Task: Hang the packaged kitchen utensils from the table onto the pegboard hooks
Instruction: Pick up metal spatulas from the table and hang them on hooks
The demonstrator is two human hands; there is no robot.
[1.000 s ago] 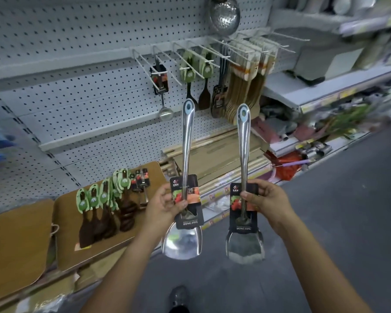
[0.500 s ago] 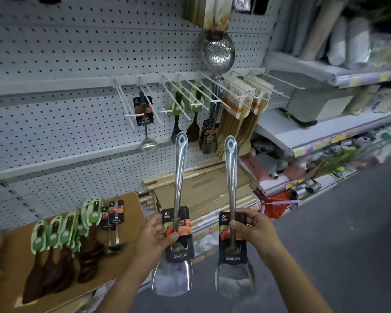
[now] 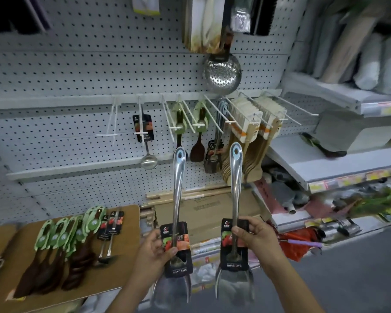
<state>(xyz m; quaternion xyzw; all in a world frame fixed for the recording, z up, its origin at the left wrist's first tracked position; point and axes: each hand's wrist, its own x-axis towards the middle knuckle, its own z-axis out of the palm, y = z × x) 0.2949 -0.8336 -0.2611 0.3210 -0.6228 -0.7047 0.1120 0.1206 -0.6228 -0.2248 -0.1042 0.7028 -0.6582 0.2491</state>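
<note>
Left hand (image 3: pixel 155 249) pinches one steel spatula (image 3: pixel 178 188) at its black card, and right hand (image 3: pixel 255 236) grips the other spatula (image 3: pixel 236 188) the same way. Both stand upright, blades down, so the eyelet atop each glossy, tapering handle can meet a hook. More packs (image 3: pixel 61 231), green-carded and dark-bladed, fan across the table (image 3: pixel 131 222), cards toward its far edge. Beyond, a bare white wire hook (image 3: pixel 114 118) juts from the pegboard (image 3: pixel 66 71), beside a hung ladle (image 3: pixel 148 162).

The left hand (image 3: pixel 155 249) and right hand (image 3: pixel 255 237) are each gripping an upright packaged steel turner (image 3: pixel 178 197) (image 3: pixel 236 190) near the pegboard (image 3: pixel 77 71).
</note>
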